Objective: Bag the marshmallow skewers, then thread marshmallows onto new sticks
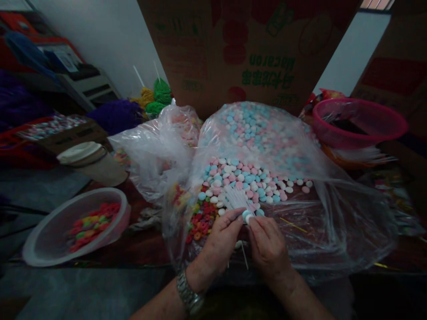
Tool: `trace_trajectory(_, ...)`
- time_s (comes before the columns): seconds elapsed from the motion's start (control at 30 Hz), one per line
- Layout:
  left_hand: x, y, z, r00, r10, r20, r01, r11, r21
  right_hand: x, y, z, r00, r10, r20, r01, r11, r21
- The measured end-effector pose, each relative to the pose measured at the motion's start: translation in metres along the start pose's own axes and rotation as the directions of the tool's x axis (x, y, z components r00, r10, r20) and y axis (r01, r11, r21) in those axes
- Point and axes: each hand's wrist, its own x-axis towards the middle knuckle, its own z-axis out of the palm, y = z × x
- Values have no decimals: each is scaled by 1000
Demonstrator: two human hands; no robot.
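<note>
A tall brown cardboard box with green and red printing point(253, 49) stood at the back of the dark reddish table point(147, 253), forming a wall behind the goods. Against it leaned the large clear plastic bag point(290, 146), its mouth spread toward the person, probably so that the loose pink, blue and white discs point(251, 180) spilled within easy reach. A round pink plastic basket point(350, 141) stood at the right; a frosted plastic bowl of bright-coloured rings point(40, 235) sat tilted at the left, perhaps to turn its contents toward the worker. The left hand point(218, 240) and right hand point(268, 242) met at the near edge of the bag, apparently to steady small work between them. A fan of thin white sticks point(236, 198) spread just beyond the left fingers; in this dim view, whether they gripped its lower ends could not be told. The fingers of both hands were drawn in to a narrow pinch, tips nearly meeting, around a small pale-blue and white disc pair point(247, 215), the smallest item, held above the table.
</note>
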Motion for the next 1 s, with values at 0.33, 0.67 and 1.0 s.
trace_trajectory(0.33,-8,1,-38,986,-6,167,-3,999,55,5,5,-13,884,348,314,-463,749,473)
trace_trajectory(0.67,-10,9,-47,988,-115,102,136,964,-230,29,64,24,805,382,455,-282,920,-274)
trace_trajectory(1.0,-12,8,-33,984,-51,169,92,966,-242,20,9,-21,790,470,393,-604,706,370)
